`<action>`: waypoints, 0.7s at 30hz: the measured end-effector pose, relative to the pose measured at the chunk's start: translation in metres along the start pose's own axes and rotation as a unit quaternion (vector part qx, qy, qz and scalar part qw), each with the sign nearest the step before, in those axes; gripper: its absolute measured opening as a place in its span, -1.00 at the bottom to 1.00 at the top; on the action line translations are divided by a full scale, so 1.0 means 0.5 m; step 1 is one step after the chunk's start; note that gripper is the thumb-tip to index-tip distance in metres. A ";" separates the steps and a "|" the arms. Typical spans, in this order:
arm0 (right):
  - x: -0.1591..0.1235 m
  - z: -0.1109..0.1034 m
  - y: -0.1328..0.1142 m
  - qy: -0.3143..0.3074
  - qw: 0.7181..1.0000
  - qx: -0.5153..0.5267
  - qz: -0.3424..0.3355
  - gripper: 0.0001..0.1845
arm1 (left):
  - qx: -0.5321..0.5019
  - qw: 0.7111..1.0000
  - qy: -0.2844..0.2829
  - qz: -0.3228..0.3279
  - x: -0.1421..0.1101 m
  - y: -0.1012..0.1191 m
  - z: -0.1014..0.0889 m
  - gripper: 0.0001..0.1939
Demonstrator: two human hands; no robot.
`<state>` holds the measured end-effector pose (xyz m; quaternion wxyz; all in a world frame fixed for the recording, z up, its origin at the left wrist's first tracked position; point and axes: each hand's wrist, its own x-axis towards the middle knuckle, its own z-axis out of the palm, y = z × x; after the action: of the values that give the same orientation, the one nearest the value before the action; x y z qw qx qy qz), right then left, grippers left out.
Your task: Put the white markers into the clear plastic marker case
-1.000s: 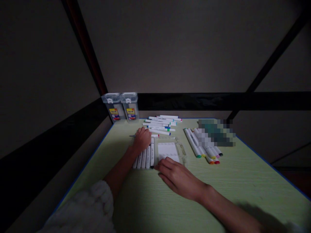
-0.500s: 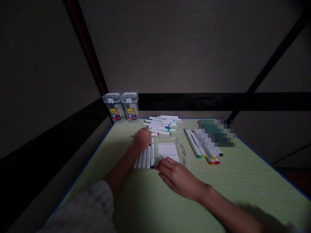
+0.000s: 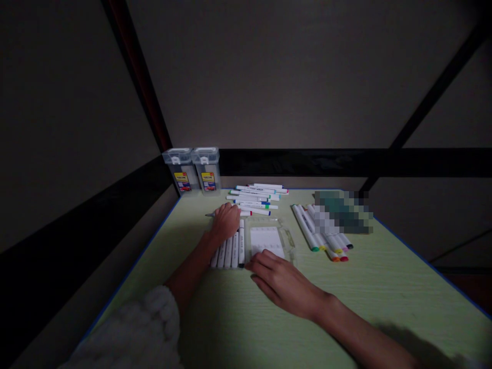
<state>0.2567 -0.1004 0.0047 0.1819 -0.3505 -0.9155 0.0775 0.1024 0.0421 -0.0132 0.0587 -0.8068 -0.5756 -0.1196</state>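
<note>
An open clear plastic case [image 3: 291,237] lies flat on the table, with several white markers [image 3: 227,254] side by side in its left half. My left hand [image 3: 226,221] is closed over the far ends of these markers; what its fingers hold is hidden. Past that hand, a white marker with a red end [image 3: 246,213] shows on the right, and a grey tip [image 3: 209,214] pokes out on the left. My right hand [image 3: 282,281] rests on the near edge of the case's right half, fingers loosely bent and thumb apart, touching a white printed card [image 3: 266,240] inside.
Several slim white markers [image 3: 253,193] lie in a pile at the back. On the right are thicker markers with coloured ends [image 3: 305,228], beside a blurred-out greenish object [image 3: 338,210]. Two clear lidded boxes [image 3: 206,171] stand at the table's back left corner, near the wall.
Both hands keep their places on the case and markers. Only a very slight shift of the whole view shows.
</note>
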 end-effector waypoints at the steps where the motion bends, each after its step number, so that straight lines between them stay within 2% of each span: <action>1: 0.000 0.000 0.000 0.000 1.000 -0.001 0.000 -0.81 | 0.000 1.000 0.001 0.000 0.000 0.000 0.000 -0.68; 7: 0.001 -0.002 -0.001 -0.001 1.000 -0.004 -0.001 -0.82 | -0.007 1.000 -0.003 -0.010 0.001 0.003 -0.004 -0.70; 12: 0.001 -0.003 -0.003 0.000 1.000 0.004 -0.001 -0.81 | -0.027 0.999 0.019 0.006 -0.002 0.004 -0.007 -0.71; 21: 0.001 0.000 -0.001 -0.011 1.000 -0.005 0.001 -0.81 | -0.043 0.992 0.087 0.084 -0.007 0.013 -0.011 -0.80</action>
<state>0.2559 -0.1005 0.0051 0.1699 -0.3517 -0.9174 0.0767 0.1067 0.0357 -0.0084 0.0836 -0.8404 -0.4930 -0.2090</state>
